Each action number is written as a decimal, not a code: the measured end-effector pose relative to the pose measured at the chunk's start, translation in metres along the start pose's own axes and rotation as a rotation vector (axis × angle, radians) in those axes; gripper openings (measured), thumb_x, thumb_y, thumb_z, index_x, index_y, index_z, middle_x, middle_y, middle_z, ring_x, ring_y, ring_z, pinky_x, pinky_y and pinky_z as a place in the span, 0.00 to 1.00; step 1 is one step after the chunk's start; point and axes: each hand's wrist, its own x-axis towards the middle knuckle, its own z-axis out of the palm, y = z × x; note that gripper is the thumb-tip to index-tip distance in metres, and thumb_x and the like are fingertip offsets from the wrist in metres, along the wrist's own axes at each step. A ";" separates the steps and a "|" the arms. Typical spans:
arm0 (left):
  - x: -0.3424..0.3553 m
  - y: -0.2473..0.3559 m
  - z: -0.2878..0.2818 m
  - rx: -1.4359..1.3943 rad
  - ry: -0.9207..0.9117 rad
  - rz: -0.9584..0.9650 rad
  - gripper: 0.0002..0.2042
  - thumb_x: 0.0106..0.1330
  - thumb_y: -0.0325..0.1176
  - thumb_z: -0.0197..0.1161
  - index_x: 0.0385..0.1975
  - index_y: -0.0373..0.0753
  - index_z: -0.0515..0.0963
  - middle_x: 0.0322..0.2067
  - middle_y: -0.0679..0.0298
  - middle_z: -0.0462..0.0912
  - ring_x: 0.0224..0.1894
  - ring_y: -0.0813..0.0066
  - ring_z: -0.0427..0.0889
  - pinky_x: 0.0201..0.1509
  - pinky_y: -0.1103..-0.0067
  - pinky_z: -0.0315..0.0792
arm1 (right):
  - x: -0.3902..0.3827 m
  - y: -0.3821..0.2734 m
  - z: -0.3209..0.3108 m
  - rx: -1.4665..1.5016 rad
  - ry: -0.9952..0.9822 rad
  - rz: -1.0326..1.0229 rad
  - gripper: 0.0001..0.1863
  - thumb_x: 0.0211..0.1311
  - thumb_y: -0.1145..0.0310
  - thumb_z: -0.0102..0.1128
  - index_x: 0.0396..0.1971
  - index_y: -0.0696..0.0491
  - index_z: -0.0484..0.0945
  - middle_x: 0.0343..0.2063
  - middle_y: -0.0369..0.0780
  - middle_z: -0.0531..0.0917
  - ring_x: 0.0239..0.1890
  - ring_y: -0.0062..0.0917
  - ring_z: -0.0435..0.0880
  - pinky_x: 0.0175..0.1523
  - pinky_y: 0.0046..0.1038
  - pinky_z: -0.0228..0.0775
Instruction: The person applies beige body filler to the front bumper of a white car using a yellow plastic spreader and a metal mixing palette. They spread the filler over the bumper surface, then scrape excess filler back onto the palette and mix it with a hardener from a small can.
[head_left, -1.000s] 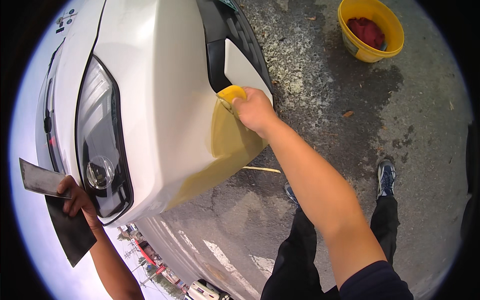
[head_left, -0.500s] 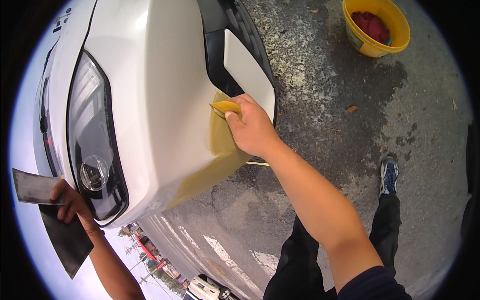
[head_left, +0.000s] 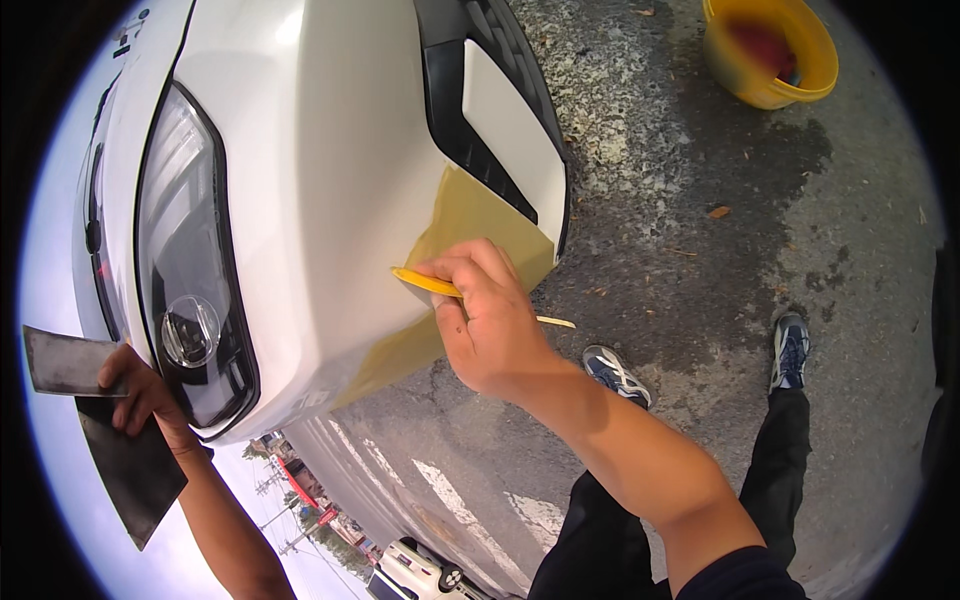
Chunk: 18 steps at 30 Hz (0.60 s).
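Observation:
My left hand (head_left: 140,398), beside the headlight (head_left: 180,250) of a white car, grips a grey flat plate (head_left: 60,360) and a black flat sheet (head_left: 130,475). On the car's front bumper (head_left: 340,180) is a translucent olive-yellow coating (head_left: 495,220), reaching from the black trim down round the corner. My right hand (head_left: 482,325) has its fingers pressed round a thin yellow spreader (head_left: 415,280), which lies against the coated area near its left border. Part of the coating is hidden behind this hand.
A yellow bucket (head_left: 805,85) with blurred red cloth stands on wet-patched asphalt at upper right. My shoes (head_left: 790,350) are below the bumper. A pale thin strip (head_left: 555,322) lies near the bumper. Another white car (head_left: 420,575) shows at the bottom edge.
My right hand and the yellow spreader have moved down and left over the coating, uncovering its upper part beside the black trim. My left hand keeps its grip, shifting only slightly.

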 end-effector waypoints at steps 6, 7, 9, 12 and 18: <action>0.001 -0.002 0.001 0.010 -0.006 -0.026 0.06 0.72 0.28 0.52 0.39 0.30 0.67 0.42 0.52 0.73 0.26 0.65 0.80 0.19 0.76 0.76 | -0.016 0.007 0.002 -0.045 -0.036 -0.190 0.22 0.54 0.85 0.58 0.52 0.59 0.79 0.47 0.46 0.76 0.51 0.43 0.75 0.56 0.38 0.72; 0.001 -0.003 0.002 0.027 0.004 -0.021 0.06 0.72 0.28 0.52 0.40 0.31 0.67 0.42 0.53 0.73 0.26 0.65 0.80 0.20 0.76 0.76 | -0.019 0.010 -0.001 -0.046 -0.057 -0.220 0.24 0.53 0.85 0.59 0.52 0.58 0.79 0.47 0.46 0.76 0.51 0.44 0.75 0.56 0.38 0.72; 0.001 -0.005 0.004 0.061 0.025 -0.011 0.06 0.72 0.28 0.52 0.40 0.31 0.67 0.42 0.53 0.73 0.26 0.66 0.80 0.20 0.77 0.75 | -0.021 0.015 -0.010 -0.053 -0.119 -0.215 0.24 0.53 0.85 0.59 0.53 0.58 0.79 0.46 0.46 0.77 0.51 0.42 0.76 0.57 0.36 0.72; 0.000 -0.009 0.005 0.029 0.031 -0.019 0.04 0.71 0.27 0.53 0.39 0.33 0.69 0.41 0.54 0.72 0.26 0.67 0.79 0.23 0.76 0.76 | -0.014 0.025 -0.028 -0.038 -0.091 -0.022 0.19 0.61 0.81 0.57 0.53 0.58 0.79 0.46 0.45 0.78 0.50 0.36 0.79 0.57 0.33 0.72; -0.001 -0.011 0.005 0.063 0.031 0.002 0.04 0.72 0.27 0.53 0.40 0.33 0.69 0.41 0.54 0.72 0.26 0.68 0.78 0.22 0.77 0.75 | 0.061 0.062 -0.046 0.117 0.114 0.520 0.15 0.71 0.70 0.55 0.53 0.60 0.79 0.44 0.42 0.87 0.45 0.26 0.84 0.54 0.30 0.75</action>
